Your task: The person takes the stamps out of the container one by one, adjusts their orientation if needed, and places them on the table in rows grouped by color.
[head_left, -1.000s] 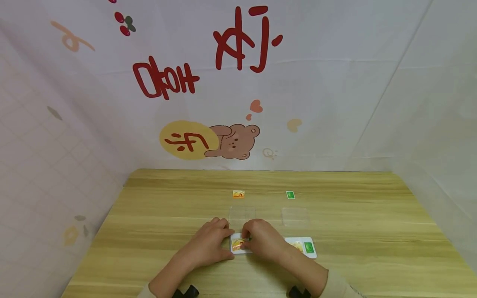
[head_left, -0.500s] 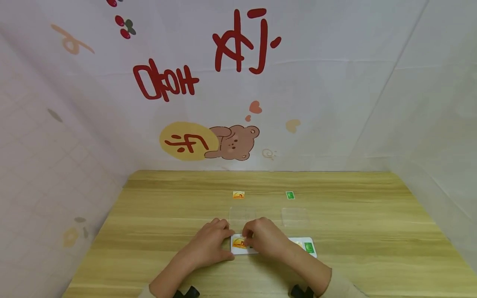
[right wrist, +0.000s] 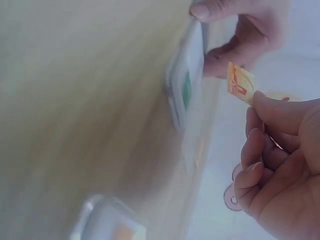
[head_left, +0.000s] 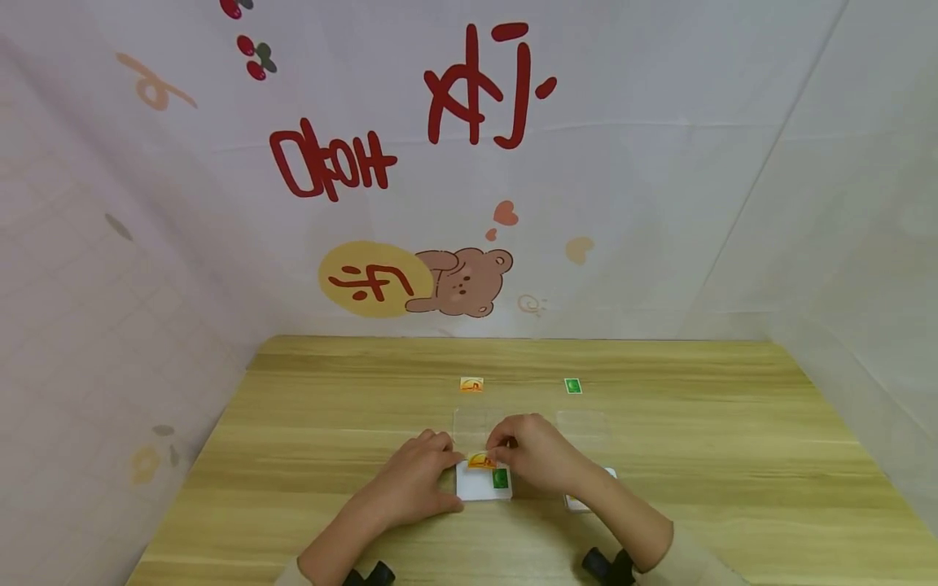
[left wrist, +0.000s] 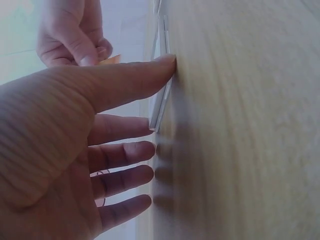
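Observation:
A small orange-and-yellow postage stamp [head_left: 481, 461] is pinched between thumb and fingertips of my right hand [head_left: 538, 452], raised over the far edge of a white rectangular card [head_left: 479, 488]. In the right wrist view, the stamp [right wrist: 240, 82] shows serrated edges, and the card [right wrist: 192, 60] looks like layered thin pieces. A green stamp [head_left: 500, 478] lies on that card's right part. My left hand [head_left: 414, 472] holds the card's left end, thumb at the near edge and index finger at the far edge. Its other fingers extend beside the card, as the left wrist view shows.
To the right lies another white card [head_left: 577, 503], partly covered by my right forearm. Behind the cards are two clear rectangular plates [head_left: 469, 423], the second clear plate [head_left: 580, 425] farther right. Beyond them lie an orange stamp [head_left: 472, 385] and a green stamp [head_left: 573, 386].
My right hand has lifted the orange stamp off the white card and moved it up and slightly right. The green stamp is now fully uncovered. My left hand stays at the card.

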### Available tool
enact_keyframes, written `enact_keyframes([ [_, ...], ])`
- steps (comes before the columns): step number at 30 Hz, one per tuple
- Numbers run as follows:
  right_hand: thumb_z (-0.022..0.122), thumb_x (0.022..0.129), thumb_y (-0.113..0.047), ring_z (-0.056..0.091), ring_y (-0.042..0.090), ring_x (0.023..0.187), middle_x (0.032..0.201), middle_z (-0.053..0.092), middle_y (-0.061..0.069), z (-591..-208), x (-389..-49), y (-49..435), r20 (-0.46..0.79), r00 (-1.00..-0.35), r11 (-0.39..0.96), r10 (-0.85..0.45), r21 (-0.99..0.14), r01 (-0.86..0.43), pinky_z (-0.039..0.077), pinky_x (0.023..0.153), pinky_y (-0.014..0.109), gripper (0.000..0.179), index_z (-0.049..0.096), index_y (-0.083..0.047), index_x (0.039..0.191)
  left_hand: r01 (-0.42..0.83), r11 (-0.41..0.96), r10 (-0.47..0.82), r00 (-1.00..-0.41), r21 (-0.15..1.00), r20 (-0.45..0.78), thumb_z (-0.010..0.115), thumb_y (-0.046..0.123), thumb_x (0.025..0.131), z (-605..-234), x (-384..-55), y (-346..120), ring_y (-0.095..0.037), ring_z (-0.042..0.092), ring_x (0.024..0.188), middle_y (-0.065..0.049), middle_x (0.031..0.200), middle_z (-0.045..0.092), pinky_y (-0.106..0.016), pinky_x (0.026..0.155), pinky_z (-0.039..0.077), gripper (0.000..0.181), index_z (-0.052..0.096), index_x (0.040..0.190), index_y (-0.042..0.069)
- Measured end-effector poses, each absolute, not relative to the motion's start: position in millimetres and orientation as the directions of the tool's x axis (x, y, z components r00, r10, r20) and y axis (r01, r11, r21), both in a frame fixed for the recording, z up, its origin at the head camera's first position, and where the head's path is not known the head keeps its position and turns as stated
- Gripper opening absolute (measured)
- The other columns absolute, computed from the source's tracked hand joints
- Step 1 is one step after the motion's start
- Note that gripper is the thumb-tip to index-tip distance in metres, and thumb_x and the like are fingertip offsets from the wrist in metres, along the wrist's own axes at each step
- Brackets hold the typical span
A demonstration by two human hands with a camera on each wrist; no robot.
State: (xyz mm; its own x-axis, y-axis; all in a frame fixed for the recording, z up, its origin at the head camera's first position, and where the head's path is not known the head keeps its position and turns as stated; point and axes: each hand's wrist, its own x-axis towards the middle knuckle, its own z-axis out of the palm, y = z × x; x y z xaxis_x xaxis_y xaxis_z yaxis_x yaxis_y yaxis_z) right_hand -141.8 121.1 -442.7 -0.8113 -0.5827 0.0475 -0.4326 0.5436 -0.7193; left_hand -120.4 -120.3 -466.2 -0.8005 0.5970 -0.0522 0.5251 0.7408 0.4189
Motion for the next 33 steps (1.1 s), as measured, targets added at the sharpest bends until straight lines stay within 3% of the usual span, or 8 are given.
enact_keyframes([
  [9,0.071,0.097,0.0,0.055,0.007,0.073,0.082,0.066,-0.006,-431.3,-153.3,129.4,0.089,-0.842,0.539,-0.533,-0.731,-0.418,0.051,0.066,0.025,0.012,0.074,-0.009,0.088,0.532,0.739,0.599,-0.8,0.414,-0.04,0.092,0.037,0.078,-465.8,-119.7,-120.4,-0.014,0.051,0.098,0.004,0.107,0.062,-0.035,0.086,0.048,0.055,0.077,0.121,0.007],
  [21,0.068,0.099,-0.002,0.055,0.012,0.073,0.085,0.07,0.006,-422.8,-172.0,131.8,0.077,-0.868,0.554,-0.49,-0.742,-0.378,0.049,0.065,0.026,0.011,0.074,-0.008,0.091,0.528,0.738,0.598,-0.8,0.42,-0.044,0.092,0.038,0.079,-470.2,-118.4,-120.3,-0.011,0.049,0.095,0.005,0.106,0.061,-0.033,0.084,0.047,0.054,0.077,0.12,0.007],
  [33,0.067,0.1,-0.002,0.054,0.015,0.071,0.083,0.068,0.002,-416.4,-197.4,144.1,0.09,-0.887,0.571,-0.452,-0.735,-0.366,0.047,0.063,0.028,0.01,0.074,-0.004,0.094,0.56,0.726,0.619,-0.785,0.398,-0.026,0.092,0.038,0.079,-469.4,-120.5,-120.5,-0.011,0.051,0.096,0.005,0.107,0.063,-0.033,0.085,0.048,0.052,0.077,0.119,0.007],
])
